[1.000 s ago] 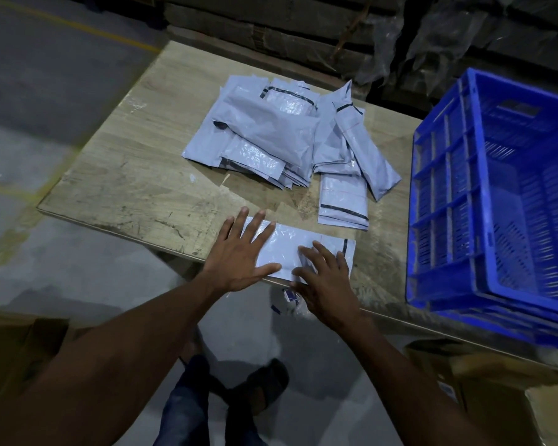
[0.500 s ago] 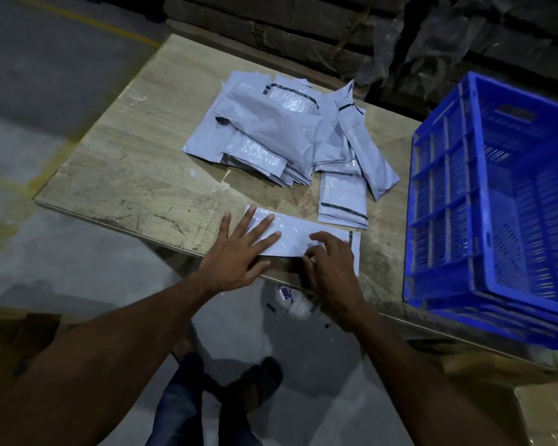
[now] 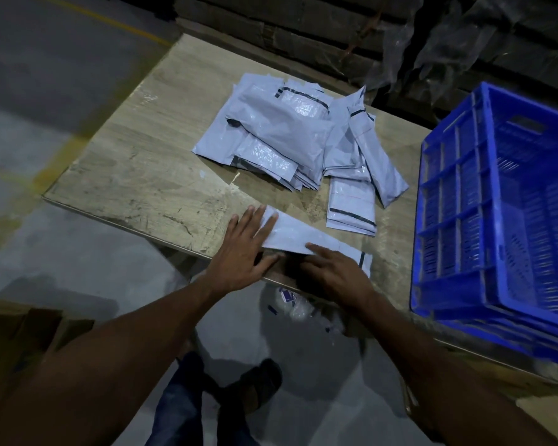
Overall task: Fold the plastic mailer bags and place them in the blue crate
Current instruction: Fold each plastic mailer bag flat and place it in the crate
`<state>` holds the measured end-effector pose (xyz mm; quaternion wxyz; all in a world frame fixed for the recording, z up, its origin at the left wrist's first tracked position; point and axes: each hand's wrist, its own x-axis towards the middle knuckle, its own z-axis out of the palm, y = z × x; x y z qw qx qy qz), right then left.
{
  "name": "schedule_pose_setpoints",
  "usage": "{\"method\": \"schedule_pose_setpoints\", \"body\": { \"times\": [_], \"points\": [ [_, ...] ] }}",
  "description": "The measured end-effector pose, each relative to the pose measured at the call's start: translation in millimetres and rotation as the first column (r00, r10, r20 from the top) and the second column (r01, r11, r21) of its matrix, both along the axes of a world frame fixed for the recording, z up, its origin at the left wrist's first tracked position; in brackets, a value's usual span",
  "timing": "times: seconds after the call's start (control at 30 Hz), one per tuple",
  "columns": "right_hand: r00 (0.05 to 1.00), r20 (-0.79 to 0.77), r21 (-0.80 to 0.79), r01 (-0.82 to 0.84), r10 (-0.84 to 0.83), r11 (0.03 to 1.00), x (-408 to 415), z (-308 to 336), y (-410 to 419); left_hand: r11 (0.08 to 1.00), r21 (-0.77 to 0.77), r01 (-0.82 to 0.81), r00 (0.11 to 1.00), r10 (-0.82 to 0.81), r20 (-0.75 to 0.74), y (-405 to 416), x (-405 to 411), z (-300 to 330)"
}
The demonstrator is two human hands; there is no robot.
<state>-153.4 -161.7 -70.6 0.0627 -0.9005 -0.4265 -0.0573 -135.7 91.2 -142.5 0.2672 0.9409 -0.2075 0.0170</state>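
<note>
Head view: our left hand [image 3: 244, 252] lies flat on the mailer [image 3: 306, 237] at the desk [image 3: 149, 175] near edge; right hand [image 3: 335, 272] fingers lie loosely on its fold. Crate [image 3: 458, 188] right. Slick plastic may spring open or slide off.

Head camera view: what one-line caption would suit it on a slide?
Both hands, left and right, press a mailer bag flat on the table.

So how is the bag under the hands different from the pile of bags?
The bag lies single, flat and narrow at the table's near edge, with both hands pressing it; the pile is many overlapping bags farther back, untouched. The bag looks smooth; the pile looks crinkly. Both are grey plastic with dark strips.
</note>
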Motion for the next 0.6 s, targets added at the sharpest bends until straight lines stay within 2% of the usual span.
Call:
{"method": "schedule_pose_setpoints", "body": {
  "times": [0.1, 0.2, 0.3, 0.37, 0.47, 0.6],
  "points": [
    [0.994, -0.034, 0.033, 0.103, -0.102, 0.994, 6, 20, -11, 0.99, -0.1, -0.102, 0.994, 0.099, -0.035, -4, -2, 3],
    [0.971, -0.125, 0.116, 0.219, -0.205, 0.969, 6, 38, -19, 0.993, -0.079, -0.092, 0.994, 0.087, -0.066, -5, 0, 3],
    [0.963, -0.19, 0.272, 0.237, -0.189, 0.933, 3, 52, -17, 0.996, -0.019, -0.085, 0.993, 0.084, -0.081, -5, 0, 1],
    [0.954, -0.259, 0.297, 0.229, -0.152, 0.927, 3, 58, -16, 0.997, 0.009, -0.077, 0.993, 0.078, -0.084, -6, -1, 1],
    [0.954, -0.269, 0.151, 0.175, -0.13, 0.973, 25, 54, -24, 0.998, 0.031, -0.063, 0.996, 0.065, -0.069, -6, -1, 4],
    [0.978, -0.126, -0.09, 0.156, -0.167, 0.984, 61, 37, -28, 0.992, 0.119, -0.044, 0.998, 0.049, -0.038, -6, -1, 3]
  ]
}}
